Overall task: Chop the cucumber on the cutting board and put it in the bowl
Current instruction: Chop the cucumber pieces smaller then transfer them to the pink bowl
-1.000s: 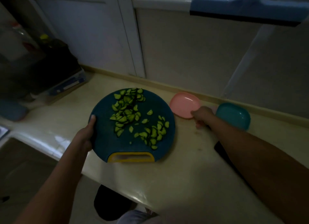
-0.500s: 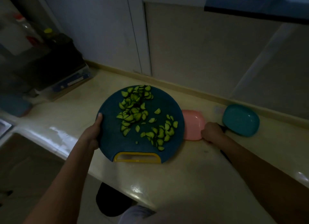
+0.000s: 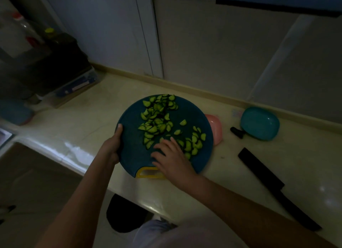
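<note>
Now the right hand (image 3: 173,159) lies flat on the cutting board (image 3: 133,136), near its front edge. Its fingers are straight and spread apart, and the tips touch a few of the cucumber pieces (image 3: 157,121). The left hand (image 3: 112,145) grips the left rim of the board, with the thumb on top and the other fingers hidden below. The board is round and dark blue. It has a yellow handle (image 3: 148,173) at the front, partly under the right hand. All the cucumber pieces sit on the board, in 1 big heap toward the back and a smaller bunch on the right. The right rim of the board covers part of a pink bowl (image 3: 216,129). A teal bowl (image 3: 259,123) stands farther right, well apart from the board, with a small black thing (image 3: 237,132) just beside it. A long black knife (image 3: 273,186) lies on the pale desk (image 3: 83,121), to the right of the right arm.
</note>
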Demonstrator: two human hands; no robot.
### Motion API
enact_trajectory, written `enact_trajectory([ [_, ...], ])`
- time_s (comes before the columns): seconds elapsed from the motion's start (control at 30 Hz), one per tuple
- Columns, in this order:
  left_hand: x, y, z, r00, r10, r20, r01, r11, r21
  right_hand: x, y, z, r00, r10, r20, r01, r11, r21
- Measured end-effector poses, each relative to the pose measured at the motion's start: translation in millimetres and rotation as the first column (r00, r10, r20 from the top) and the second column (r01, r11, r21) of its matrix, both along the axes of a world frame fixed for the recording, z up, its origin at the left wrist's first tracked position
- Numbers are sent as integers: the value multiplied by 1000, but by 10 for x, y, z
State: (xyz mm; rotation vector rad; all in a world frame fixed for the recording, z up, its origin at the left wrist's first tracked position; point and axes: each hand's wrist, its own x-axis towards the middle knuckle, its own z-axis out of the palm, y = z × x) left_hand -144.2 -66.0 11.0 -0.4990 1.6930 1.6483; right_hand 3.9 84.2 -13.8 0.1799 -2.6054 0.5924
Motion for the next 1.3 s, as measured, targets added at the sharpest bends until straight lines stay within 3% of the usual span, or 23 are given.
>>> enact_trajectory([
  [0.13,35,-21,-13,1000,20,-6,-19,999,36,4,153,-189,1000,2,13,-2,1000,15],
  [0.37,25,-41,-42,997,70,24,-71,995,65,19,578,-240,992,80,-95,-66,987,147],
  [0.7,-187,109,-69,999,35,27,-37,996,77,-143,1038,-344,987,97,-130,-60,961,269],
  [1.1,-425,159,-274,999,8,49,-13,995,95,-356,1505,-619,996,62,-57,-40,946,323],
  [1.3,-493,154,-312,998,11,58,-13,1000,27,-271,1725,-677,999,14,-28,-3,936,352],
])
